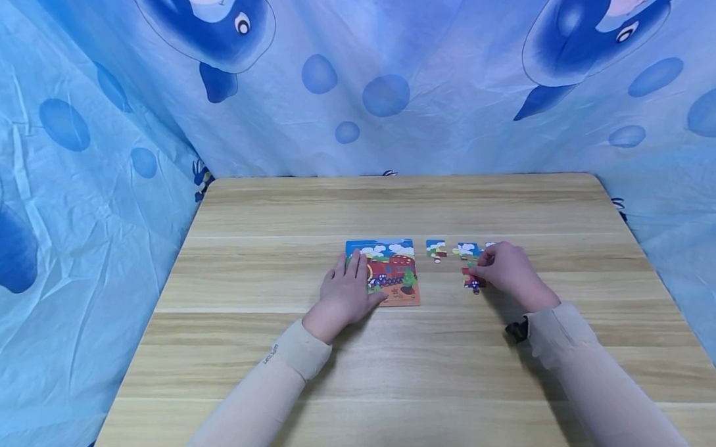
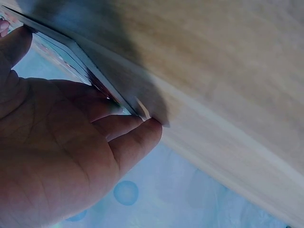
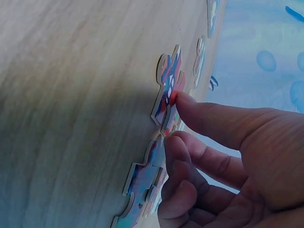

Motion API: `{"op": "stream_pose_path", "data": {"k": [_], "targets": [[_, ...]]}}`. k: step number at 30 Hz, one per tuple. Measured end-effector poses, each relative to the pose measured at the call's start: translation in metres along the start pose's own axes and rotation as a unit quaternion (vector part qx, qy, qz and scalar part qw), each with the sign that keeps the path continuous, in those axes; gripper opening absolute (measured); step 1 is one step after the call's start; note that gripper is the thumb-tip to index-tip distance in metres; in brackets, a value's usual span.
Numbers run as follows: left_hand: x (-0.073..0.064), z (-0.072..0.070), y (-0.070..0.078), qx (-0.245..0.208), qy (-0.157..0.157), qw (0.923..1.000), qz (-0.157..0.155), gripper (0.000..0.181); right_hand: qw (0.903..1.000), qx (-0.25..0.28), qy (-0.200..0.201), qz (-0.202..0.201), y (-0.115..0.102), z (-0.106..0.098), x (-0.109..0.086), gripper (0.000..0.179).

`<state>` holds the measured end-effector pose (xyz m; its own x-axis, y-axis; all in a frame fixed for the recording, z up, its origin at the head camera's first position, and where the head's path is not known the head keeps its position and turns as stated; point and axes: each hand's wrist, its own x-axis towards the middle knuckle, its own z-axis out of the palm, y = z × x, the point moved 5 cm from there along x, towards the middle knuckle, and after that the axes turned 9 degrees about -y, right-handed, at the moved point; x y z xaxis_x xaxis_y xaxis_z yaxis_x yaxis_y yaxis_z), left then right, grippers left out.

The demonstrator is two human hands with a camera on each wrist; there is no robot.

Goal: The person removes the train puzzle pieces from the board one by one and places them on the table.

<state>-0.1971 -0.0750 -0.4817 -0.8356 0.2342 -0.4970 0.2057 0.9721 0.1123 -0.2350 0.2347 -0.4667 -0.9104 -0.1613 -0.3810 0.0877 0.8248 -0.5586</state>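
Note:
My left hand (image 1: 344, 295) rests on the left part of a jigsaw puzzle board (image 1: 400, 271) with a red train, blue sky and orange ground, its fingers straight. In the left wrist view its thumb and fingertips touch the edges of the board. To the right, my right hand (image 1: 510, 274) is over a small group of loose puzzle pieces. Its thumb and index finger pinch a puzzle piece (image 3: 169, 124) beside a red and blue piece (image 3: 167, 78); the hand partly hides these pieces in the head view.
Other loose pieces lie near the right hand: one piece (image 1: 436, 248) just right of the board, and another piece (image 1: 468, 249) with white clouds. All lie on a wooden table (image 1: 399, 380). A blue dolphin-print curtain (image 1: 352, 66) hangs behind the table.

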Motion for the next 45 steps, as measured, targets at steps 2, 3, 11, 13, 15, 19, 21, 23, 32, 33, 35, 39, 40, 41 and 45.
{"op": "stream_pose_path", "data": {"k": [2,3,11,13,15,19,21,23,32,33,35,39,40,41,45], "targets": [[0.0,0.0,0.0,0.0,-0.001,1.0,-0.001,0.096,1.0,0.002,0.0,0.0,0.0,0.0,0.0,0.016],[0.0,0.0,0.0,0.001,-0.001,1.0,-0.001,0.096,1.0,0.002,0.001,0.001,0.001,0.0,0.0,0.016],[-0.001,-0.001,0.001,-0.005,0.007,0.9999,0.005,0.095,0.9999,-0.007,-0.008,0.004,0.003,0.001,0.0,0.016],[-0.001,-0.002,0.001,-0.006,0.008,0.9999,0.006,0.095,0.9999,-0.01,-0.006,0.002,0.003,0.002,0.001,0.016],[-0.002,-0.002,0.001,-0.006,0.009,0.9999,0.008,0.095,1.0,-0.008,-0.005,0.001,0.003,0.002,0.0,0.016],[-0.002,-0.002,0.002,-0.006,0.011,0.9999,0.011,0.095,0.9999,-0.005,-0.002,-0.009,0.003,0.001,-0.003,0.017],[-0.002,-0.002,0.002,-0.004,0.011,0.9999,0.01,0.096,0.9998,-0.006,0.0,-0.017,0.002,0.001,-0.004,0.018],[-0.001,-0.002,0.001,-0.003,0.008,0.9999,0.007,0.096,0.9996,-0.004,0.002,-0.027,0.001,0.0,-0.005,0.021],[-0.002,-0.002,0.001,-0.003,0.003,1.0,0.005,0.095,0.9951,0.064,0.011,-0.075,-0.013,0.005,0.0,0.019],[-0.002,-0.002,0.001,-0.001,0.003,1.0,0.005,0.096,0.9945,0.067,0.009,-0.081,-0.016,0.007,0.001,0.018],[-0.002,-0.002,0.001,0.0,0.004,1.0,0.006,0.096,0.993,0.069,0.007,-0.096,-0.022,0.01,0.001,0.019],[-0.002,-0.001,0.001,0.0,0.007,0.9999,0.007,0.096,0.9909,0.08,-0.006,-0.108,-0.035,0.017,0.003,0.022],[-0.002,-0.001,0.001,-0.002,0.008,0.9999,0.008,0.096,0.9905,0.083,-0.007,-0.109,-0.038,0.018,0.003,0.022],[-0.001,-0.001,0.001,-0.002,0.008,0.9999,0.007,0.096,0.9905,0.085,-0.008,-0.107,-0.041,0.02,0.004,0.023],[0.0,0.0,0.001,-0.007,0.005,1.0,0.005,0.096,0.9911,0.08,-0.008,-0.106,-0.052,0.026,0.008,0.022]]}}
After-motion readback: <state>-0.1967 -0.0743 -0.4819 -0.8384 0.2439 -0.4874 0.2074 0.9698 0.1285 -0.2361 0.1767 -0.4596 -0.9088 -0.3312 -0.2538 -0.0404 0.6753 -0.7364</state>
